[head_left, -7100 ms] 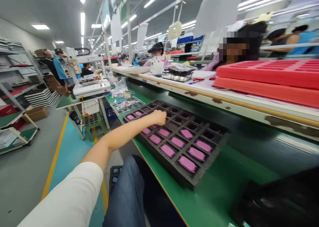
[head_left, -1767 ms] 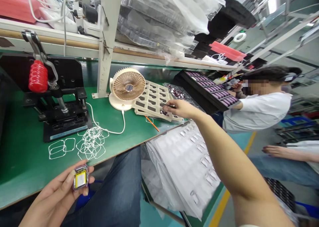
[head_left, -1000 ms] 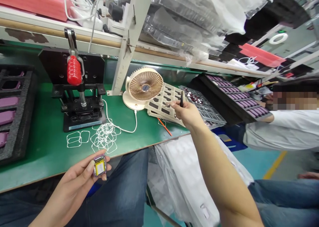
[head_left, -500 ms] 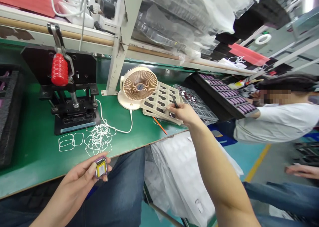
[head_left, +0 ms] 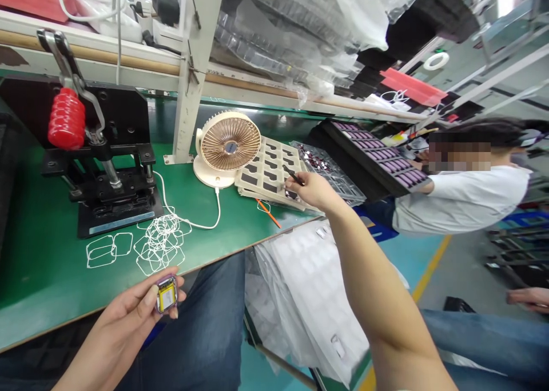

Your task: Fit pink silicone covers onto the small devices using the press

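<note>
Between the thumb and fingers of my left hand (head_left: 131, 316) is a small purple-rimmed device casing (head_left: 166, 295), its open back showing a yellow-edged battery. It is held above my lap, just off the bench edge. My right hand (head_left: 316, 190) is stretched out over a beige compartment tray (head_left: 262, 186), its fingers closed around a slim black tool (head_left: 294, 176). Dark flat pieces lie in the tray's compartments. My fingers hide the tool's lower end, and whether it touches a piece I cannot tell. Several thin white gaskets (head_left: 160, 239) lie heaped on the green bench.
A black press (head_left: 114, 194) with a red handle (head_left: 66, 119) stands at left. A beige fan (head_left: 230, 145) and an orange stick (head_left: 270, 214) are near the tray. Beyond are a clear tray of small parts (head_left: 338, 176) and a black tray of purple pieces (head_left: 380, 154). Another person (head_left: 463, 196) sits at right.
The view has shifted slightly right. The black tool in my right hand now lies flatter, with its upper end tipped left. My left hand still holds the device casing.
</note>
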Demonstrator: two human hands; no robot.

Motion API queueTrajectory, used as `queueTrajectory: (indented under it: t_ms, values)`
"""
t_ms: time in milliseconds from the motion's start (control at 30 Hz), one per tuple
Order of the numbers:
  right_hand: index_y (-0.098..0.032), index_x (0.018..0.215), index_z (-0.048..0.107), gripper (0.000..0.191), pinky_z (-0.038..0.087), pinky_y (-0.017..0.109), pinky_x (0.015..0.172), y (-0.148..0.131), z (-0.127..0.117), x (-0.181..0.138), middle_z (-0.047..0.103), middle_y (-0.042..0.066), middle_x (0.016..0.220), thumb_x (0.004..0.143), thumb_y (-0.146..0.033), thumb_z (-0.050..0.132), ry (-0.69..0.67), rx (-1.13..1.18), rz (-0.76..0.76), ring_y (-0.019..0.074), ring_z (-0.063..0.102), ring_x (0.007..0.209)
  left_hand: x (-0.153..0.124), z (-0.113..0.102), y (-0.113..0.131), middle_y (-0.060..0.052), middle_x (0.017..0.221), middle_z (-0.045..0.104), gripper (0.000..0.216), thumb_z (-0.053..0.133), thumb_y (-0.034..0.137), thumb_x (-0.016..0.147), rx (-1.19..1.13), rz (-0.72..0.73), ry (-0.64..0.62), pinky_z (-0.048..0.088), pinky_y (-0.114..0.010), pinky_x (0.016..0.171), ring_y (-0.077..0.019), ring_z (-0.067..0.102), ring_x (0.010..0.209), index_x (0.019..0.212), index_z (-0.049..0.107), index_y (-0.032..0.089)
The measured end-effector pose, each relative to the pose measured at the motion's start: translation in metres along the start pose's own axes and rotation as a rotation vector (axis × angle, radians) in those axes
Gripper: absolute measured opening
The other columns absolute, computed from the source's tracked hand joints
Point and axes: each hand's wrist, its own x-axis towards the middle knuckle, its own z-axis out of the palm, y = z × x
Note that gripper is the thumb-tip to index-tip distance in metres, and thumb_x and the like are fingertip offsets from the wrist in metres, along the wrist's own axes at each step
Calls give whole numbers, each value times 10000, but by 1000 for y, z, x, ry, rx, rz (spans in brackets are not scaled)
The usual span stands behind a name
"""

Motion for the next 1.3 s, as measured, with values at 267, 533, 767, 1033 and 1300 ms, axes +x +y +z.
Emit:
queueTrajectory:
  t_ms: [267,533,767,1033,1300]
  values:
    - [-179,912,748,236,365,291,673,3,5,-6,712,72,802,938,-387,639,64,-100,-53,206,572,728,3,0,-2,-159,1338,752,475,778,440,940,6,-9,8,563,-438,991,-310,695,1087,1361,780,220]
    - [-172,904,747,210,391,288,683,4,2,-1,721,60,817,890,-371,681,73,21,-10,207,602,742,1,0,-1,-162,1333,753,478,773,457,940,18,-21,16,560,-429,1001,-299,703,1059,1354,785,217]
    - [-172,920,697,432,335,281,580,-23,-4,-31,586,17,706,891,-603,682,98,283,-19,136,434,582,3,6,0,-123,1284,762,441,797,394,934,-26,63,-10,598,-363,940,-276,712,1080,1359,780,279]
    - [-216,973,674,421,168,255,482,-152,101,-190,381,-60,634,924,-614,802,-480,1215,-106,80,245,511,22,15,-6,-89,1235,780,237,808,344,949,-208,490,23,645,-451,947,-326,775,1141,1178,816,282]
    - [-213,955,639,368,156,213,444,-237,171,-267,322,-107,614,952,-532,823,-742,1727,69,40,183,472,4,-4,-2,-33,1310,672,158,830,188,912,-135,803,188,580,-511,1101,-331,677,1324,1022,804,298]
